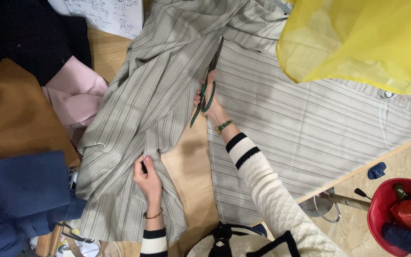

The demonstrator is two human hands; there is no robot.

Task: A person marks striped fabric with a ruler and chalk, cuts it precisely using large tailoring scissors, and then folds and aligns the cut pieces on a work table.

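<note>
Wooden table (189, 166): right hand (210, 102) scissoring striped cloth (143, 95).

One view only, from the head, and it looks almost straight down from above the person's chest onto the wooden table (189, 166). It sits close: the cream knit sleeve (267, 190) rises from the bottom edge and fills the lower middle. The person's own body lies at the bottom of the frame, so the far side of the table is at the top. At right the view runs past the table edge to the tiled floor (405, 152) below. No second view shares the scene.
</note>
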